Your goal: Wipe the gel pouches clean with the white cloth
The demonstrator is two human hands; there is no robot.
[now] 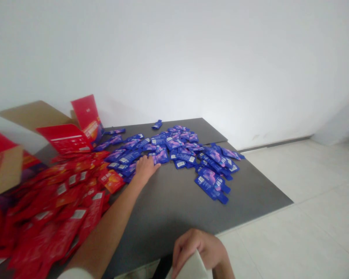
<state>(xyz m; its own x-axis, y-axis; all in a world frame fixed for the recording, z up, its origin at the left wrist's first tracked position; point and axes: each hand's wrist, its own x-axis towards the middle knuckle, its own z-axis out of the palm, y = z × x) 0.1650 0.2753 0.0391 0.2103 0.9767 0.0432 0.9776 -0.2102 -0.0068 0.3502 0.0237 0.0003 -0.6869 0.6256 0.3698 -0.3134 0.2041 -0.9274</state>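
Observation:
My left hand point(144, 167) reaches across the dark grey table point(174, 205) and rests at the near edge of a spread of blue sachets point(180, 151). Its fingers curl down onto a blue sachet; whether they grip it is unclear. At the bottom of the view, my right hand point(196, 248) is closed around the top of a white object point(192, 267) near the table's front edge. A heap of red sachets point(55, 205) covers the table's left part, beside my left forearm.
An opened red cardboard box point(72, 131) with raised flaps stands at the back left. Another box corner point(2, 166) juts in at the far left. A white wall rises behind the table. Pale floor tiles point(308, 201) lie to the right.

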